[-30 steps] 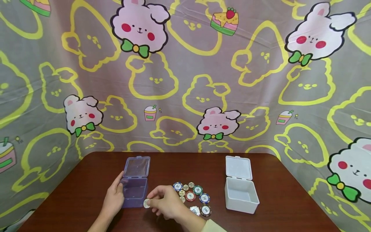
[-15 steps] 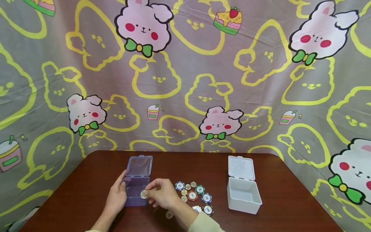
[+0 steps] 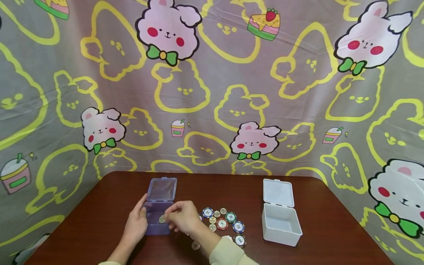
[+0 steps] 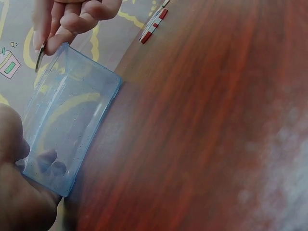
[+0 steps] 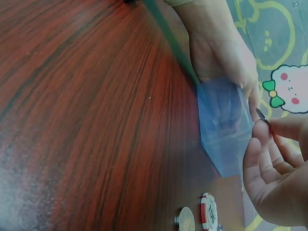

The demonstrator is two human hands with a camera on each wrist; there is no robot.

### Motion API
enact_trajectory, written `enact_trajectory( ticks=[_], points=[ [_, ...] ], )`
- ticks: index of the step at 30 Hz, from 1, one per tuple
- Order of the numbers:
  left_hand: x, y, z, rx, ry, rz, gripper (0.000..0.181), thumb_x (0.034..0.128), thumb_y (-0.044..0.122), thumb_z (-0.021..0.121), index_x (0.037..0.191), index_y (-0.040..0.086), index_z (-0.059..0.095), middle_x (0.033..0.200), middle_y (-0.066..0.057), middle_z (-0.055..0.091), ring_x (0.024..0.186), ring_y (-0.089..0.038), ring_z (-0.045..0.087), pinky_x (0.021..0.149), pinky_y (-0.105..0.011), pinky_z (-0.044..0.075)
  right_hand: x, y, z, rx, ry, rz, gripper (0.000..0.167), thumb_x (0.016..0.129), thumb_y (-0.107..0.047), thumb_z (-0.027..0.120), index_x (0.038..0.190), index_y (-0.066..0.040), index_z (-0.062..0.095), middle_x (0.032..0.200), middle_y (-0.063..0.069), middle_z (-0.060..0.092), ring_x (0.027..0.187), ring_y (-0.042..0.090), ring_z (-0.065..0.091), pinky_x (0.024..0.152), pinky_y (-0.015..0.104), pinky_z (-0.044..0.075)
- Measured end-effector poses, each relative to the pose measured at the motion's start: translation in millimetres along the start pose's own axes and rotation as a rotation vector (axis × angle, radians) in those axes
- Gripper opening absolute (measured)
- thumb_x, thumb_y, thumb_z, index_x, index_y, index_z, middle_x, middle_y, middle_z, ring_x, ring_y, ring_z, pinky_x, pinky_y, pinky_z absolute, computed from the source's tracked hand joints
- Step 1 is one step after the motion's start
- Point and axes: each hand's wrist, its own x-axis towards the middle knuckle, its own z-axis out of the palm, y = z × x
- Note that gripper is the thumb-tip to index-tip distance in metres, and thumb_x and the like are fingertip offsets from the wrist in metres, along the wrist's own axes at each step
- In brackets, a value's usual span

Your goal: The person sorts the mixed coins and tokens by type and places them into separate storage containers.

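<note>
Aloft, pinched coin point(image 3: 162, 219), purple box point(image 3: 157, 230) below

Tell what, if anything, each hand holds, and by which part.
Right hand pinches a coin near its rim; left hand touches the bluish box at left; grip unclear.

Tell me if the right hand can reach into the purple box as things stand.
Probably yes: the right hand pinches a coin at the open top of the purple box, its lid is tipped back, and the left hand grips the opposite side.

The left hand point(image 3: 136, 223) holds a purple box point(image 3: 157, 230) while the right hand point(image 3: 186, 219) pinches a coin point(image 3: 162, 219) over it
</note>
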Motion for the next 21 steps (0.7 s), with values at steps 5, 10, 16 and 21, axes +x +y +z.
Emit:
enact_trajectory(
  ticks=[5, 10, 16, 21],
  points=[
    [0.3, 0.3, -0.1, 0.005, -0.002, -0.007, 0.048, 0.1059, -0.001, 0.029, 0.154, -0.005, 0.030, 0.128, -0.032, 0.057, 0.130, -0.043, 0.042, 0.109, -0.057, 0.030, 1.8, -1.5, 2.6, -0.035, 0.021, -0.008, 0.002, 0.081, 0.001, 0.075, 0.082, 0.001, 0.073, 0.059, -0.001, 0.066, 0.043, 0.006, 0.055, 0.038, 0.020, 0.043],
    [0.2, -0.4, 0.4, 0.009, 0.003, -0.005, 0.048, 0.1056, -0.002, 0.029, 0.154, -0.005, 0.030, 0.128, -0.032, 0.057, 0.131, -0.044, 0.042, 0.109, -0.058, 0.030, 2.9, -0.8, 3.7, -0.048, 0.028, -0.022, 0.005, 0.082, 0.003, 0.074, 0.079, -0.001, 0.074, 0.061, 0.000, 0.068, 0.042, 0.006, 0.056, 0.038, 0.020, 0.043],
    [-0.4, -0.2, 1.5, 0.011, 0.007, 0.004, 0.048, 0.1053, -0.003, 0.029, 0.153, -0.006, 0.030, 0.127, -0.032, 0.057, 0.128, -0.045, 0.044, 0.108, -0.058, 0.030, 2.0, -0.9, 3.0, -0.034, 0.013, -0.027, 0.010, 0.083, 0.006, 0.071, 0.078, -0.003, 0.073, 0.062, 0.001, 0.069, 0.043, 0.006, 0.055, 0.038, 0.019, 0.041],
    [-0.6, 1.8, 0.4, 0.005, 0.006, 0.005, 0.048, 0.1057, -0.002, 0.028, 0.153, -0.006, 0.030, 0.127, -0.032, 0.057, 0.128, -0.044, 0.044, 0.109, -0.058, 0.030, -1.3, -1.0, -1.5, -0.034, -0.002, -0.051, 0.009, 0.083, 0.005, 0.071, 0.080, -0.003, 0.073, 0.064, 0.000, 0.070, 0.044, 0.007, 0.055, 0.039, 0.018, 0.041]
  ],
)
